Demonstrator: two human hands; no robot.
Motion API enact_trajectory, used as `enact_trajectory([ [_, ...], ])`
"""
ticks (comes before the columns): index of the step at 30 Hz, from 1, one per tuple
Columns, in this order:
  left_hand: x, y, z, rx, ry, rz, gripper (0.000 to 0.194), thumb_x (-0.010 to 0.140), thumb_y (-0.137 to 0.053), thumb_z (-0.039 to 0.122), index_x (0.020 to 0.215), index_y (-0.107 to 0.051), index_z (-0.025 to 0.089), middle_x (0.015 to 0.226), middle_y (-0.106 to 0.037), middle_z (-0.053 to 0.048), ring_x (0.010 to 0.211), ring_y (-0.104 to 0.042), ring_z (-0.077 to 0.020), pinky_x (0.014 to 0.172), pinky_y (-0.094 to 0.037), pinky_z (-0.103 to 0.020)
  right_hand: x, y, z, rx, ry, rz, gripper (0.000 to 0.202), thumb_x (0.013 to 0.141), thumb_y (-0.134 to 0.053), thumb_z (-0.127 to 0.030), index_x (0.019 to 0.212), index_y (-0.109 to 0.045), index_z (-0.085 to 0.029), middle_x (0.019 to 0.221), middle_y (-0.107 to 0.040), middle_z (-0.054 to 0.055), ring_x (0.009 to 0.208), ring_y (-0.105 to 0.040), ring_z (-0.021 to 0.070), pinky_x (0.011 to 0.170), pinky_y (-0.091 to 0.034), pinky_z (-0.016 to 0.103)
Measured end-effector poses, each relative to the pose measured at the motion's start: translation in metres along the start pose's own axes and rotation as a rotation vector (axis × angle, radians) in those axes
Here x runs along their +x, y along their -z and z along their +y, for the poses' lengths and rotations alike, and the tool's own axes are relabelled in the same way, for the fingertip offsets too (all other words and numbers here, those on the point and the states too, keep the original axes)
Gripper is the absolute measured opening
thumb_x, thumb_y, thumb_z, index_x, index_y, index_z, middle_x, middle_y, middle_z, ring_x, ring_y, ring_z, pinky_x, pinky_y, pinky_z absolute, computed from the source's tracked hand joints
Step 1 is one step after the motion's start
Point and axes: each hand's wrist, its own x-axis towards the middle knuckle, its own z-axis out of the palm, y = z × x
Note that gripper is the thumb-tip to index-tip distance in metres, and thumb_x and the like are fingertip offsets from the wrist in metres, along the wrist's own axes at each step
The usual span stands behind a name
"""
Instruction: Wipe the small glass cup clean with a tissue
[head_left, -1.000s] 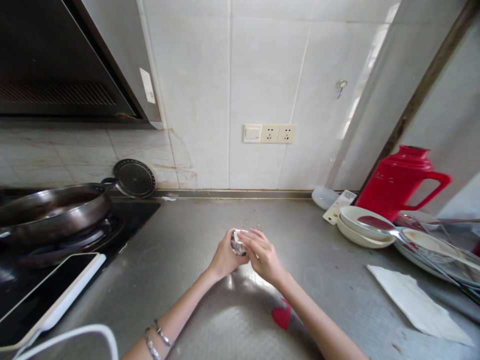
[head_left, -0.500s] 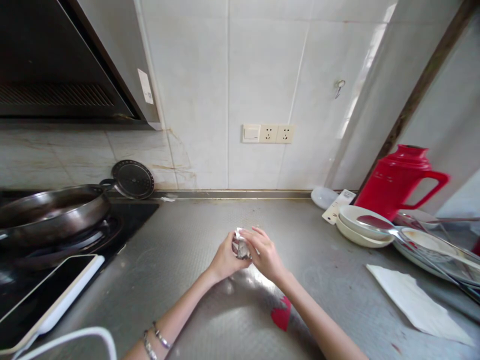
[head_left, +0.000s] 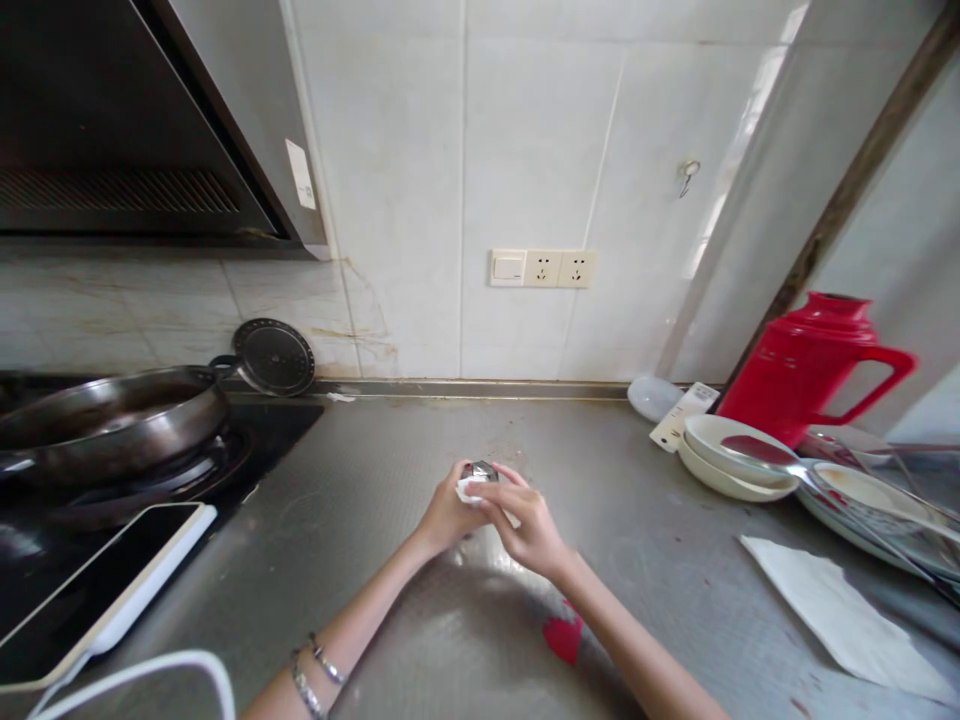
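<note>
Above the middle of the steel counter (head_left: 390,620), my left hand (head_left: 446,515) is wrapped round a small, shiny, silvery round object (head_left: 481,470). Its exact kind is hard to make out, as fingers cover most of it. My right hand (head_left: 534,525) presses a white piece of tissue (head_left: 469,490) against the object's near side, the tissue pinched in bent fingers. Both hands touch the object and are close together.
Left, a steel pan (head_left: 150,410) sits on the black stove (head_left: 285,425), with a white-cased phone (head_left: 97,590) and cable nearby. On the right are a torn white napkin (head_left: 840,610), stacked bowls (head_left: 731,480), a plate with utensils and a red thermos jug (head_left: 806,370).
My right hand's fingers have shifted from the object's top down to its near side with the tissue. The object's shiny top now faces up more. The view has swung slightly left.
</note>
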Motion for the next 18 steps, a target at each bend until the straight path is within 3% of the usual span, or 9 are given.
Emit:
enact_trajectory([
  [4,0.001,-0.003,0.001,-0.147,0.168,0.002,0.063,0.060,-0.077,0.031,0.113,-0.047,0.016,0.094,-0.062,-0.005,0.074,-0.060,-0.0156,0.052,-0.048,-0.023,0.003,0.007,0.007,0.016,-0.302,0.276,0.025,0.094,-0.047,-0.024,0.103,-0.071,-0.023,0.095,-0.075,0.004,0.093,-0.071,0.0240,0.086,-0.057,0.040],
  [7,-0.001,-0.004,0.009,-0.256,0.235,-0.006,0.060,0.059,-0.078,0.035,0.108,-0.049,0.015,0.089,-0.058,-0.003,0.068,-0.057,-0.0131,0.046,-0.047,-0.020,0.001,0.008,0.019,-0.084,-0.359,0.392,0.024,0.094,-0.049,-0.026,0.104,-0.070,-0.022,0.099,-0.075,0.006,0.093,-0.071,0.0242,0.082,-0.059,0.036],
  [13,-0.005,-0.006,0.021,-0.368,0.259,-0.033,0.056,0.059,-0.077,0.038,0.105,-0.053,0.016,0.080,-0.057,-0.001,0.066,-0.057,-0.0135,0.047,-0.049,-0.022,-0.009,-0.005,0.032,-0.129,-0.069,0.198,0.031,0.093,-0.046,-0.015,0.118,-0.061,-0.026,0.110,-0.071,0.004,0.103,-0.067,0.0190,0.099,-0.052,0.042],
  [18,-0.001,-0.004,0.019,-0.308,0.256,0.010,0.060,0.056,-0.079,0.042,0.104,-0.053,0.016,0.082,-0.059,-0.001,0.069,-0.058,-0.0142,0.047,-0.048,-0.020,-0.011,-0.009,0.024,-0.111,-0.014,0.168,0.035,0.093,-0.046,-0.013,0.123,-0.058,-0.025,0.112,-0.070,0.005,0.104,-0.067,0.0188,0.101,-0.050,0.043],
])
